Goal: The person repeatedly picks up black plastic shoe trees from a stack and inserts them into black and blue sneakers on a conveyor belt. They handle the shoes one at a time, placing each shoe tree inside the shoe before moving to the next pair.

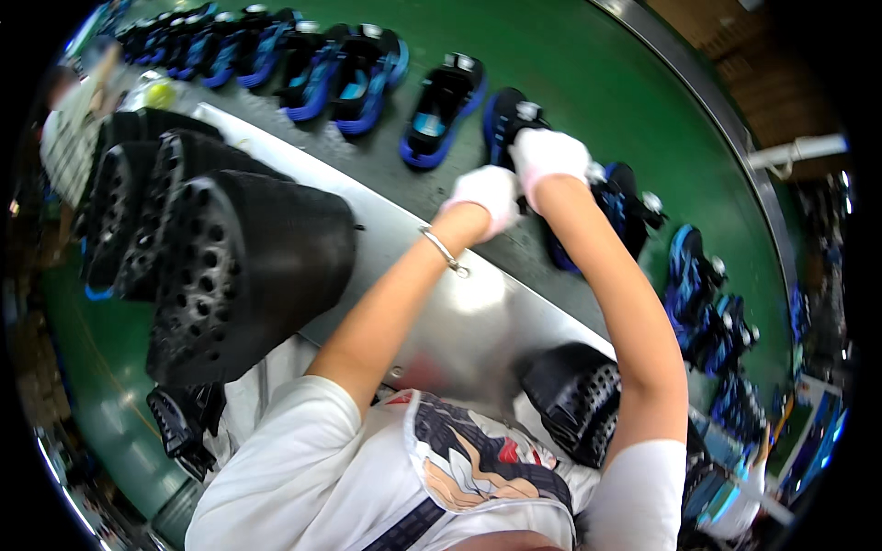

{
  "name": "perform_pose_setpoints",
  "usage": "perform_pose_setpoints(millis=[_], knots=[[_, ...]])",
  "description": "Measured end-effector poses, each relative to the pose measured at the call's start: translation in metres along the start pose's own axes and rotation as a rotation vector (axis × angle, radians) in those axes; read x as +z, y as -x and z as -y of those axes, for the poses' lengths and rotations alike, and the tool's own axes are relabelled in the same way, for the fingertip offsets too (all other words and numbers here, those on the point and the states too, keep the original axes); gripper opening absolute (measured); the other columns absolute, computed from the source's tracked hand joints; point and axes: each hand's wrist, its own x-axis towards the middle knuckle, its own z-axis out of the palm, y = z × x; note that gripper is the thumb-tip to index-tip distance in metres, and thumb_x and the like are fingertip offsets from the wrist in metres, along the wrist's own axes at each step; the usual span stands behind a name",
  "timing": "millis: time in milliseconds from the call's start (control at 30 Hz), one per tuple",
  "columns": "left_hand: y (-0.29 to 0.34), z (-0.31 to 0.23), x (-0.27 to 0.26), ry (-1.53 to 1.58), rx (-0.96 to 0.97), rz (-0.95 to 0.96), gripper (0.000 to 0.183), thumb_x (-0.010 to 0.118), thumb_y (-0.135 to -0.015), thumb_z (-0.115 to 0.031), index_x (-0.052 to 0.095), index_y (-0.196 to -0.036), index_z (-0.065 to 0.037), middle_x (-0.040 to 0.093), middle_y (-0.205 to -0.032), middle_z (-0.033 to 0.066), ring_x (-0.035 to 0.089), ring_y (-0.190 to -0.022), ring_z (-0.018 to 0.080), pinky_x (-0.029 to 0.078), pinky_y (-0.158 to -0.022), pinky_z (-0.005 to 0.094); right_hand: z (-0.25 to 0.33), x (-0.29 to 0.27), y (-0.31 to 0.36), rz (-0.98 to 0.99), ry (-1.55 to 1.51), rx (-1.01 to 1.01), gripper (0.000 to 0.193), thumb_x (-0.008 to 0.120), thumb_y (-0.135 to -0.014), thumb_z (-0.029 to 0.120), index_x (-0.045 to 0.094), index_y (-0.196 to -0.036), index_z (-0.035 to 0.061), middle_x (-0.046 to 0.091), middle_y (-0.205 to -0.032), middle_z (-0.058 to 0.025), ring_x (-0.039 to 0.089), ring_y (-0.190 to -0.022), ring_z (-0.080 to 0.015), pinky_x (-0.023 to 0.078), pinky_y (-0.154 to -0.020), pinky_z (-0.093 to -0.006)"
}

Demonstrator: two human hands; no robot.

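Note:
Both my hands wear white gloves and meet at a black and blue sneaker [502,115] on the green conveyor line. My right hand [551,154] lies over the sneaker's side, fingers curled round it and partly hidden. At the sneaker's near end is my left hand [489,196], its fingers bent inward against it; their tips are out of sight. The gloves cover much of this sneaker. Left of it stands another sneaker [444,110] of the same kind, and more black and blue sneakers [620,207] lie beyond my right forearm.
A metal ledge [459,303] runs between me and the line. Large black perforated blocks [276,266] stand at my left, and a similar black piece [574,395] is under my right arm. Rows of sneakers [354,83] continue along the line. Another person [73,138] is at far left.

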Motion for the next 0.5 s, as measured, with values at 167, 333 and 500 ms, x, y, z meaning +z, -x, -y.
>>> perform_pose_setpoints(millis=[167,333,500], knots=[[0.000,-0.006,0.013,0.024,-0.015,-0.054,0.024,0.064,-0.078,-0.027,0.070,-0.093,-0.009,0.069,-0.099,0.0182,0.065,-0.094,0.0373,0.053,-0.082,0.0438,-0.005,0.005,-0.008,0.002,0.050,0.051,0.024,0.054,-0.092,0.025,0.071,-0.100,0.0102,0.069,-0.102,-0.0163,0.067,-0.096,-0.0327,0.054,-0.082,-0.0430],[0.002,-0.013,0.017,-0.038,-0.052,-0.084,0.023,0.064,-0.079,-0.020,0.068,-0.096,-0.007,0.069,-0.099,0.0177,0.066,-0.094,0.0362,0.054,-0.080,0.0424,-0.002,0.002,0.000,-0.016,-0.074,0.113,0.023,0.054,-0.088,0.012,0.069,-0.105,0.0070,0.068,-0.108,-0.0159,0.066,-0.103,-0.0304,0.054,-0.086,-0.0407],[0.009,-0.009,0.019,-0.143,0.086,-0.152,0.026,0.063,-0.081,-0.030,0.069,-0.095,-0.009,0.068,-0.096,0.0141,0.066,-0.093,0.0327,0.053,-0.080,0.0424,-0.032,0.017,0.054,-0.111,-0.153,-0.037,0.024,0.052,-0.091,0.029,0.065,-0.093,0.0100,0.068,-0.093,-0.0156,0.064,-0.091,-0.0351,0.050,-0.080,-0.0454]])
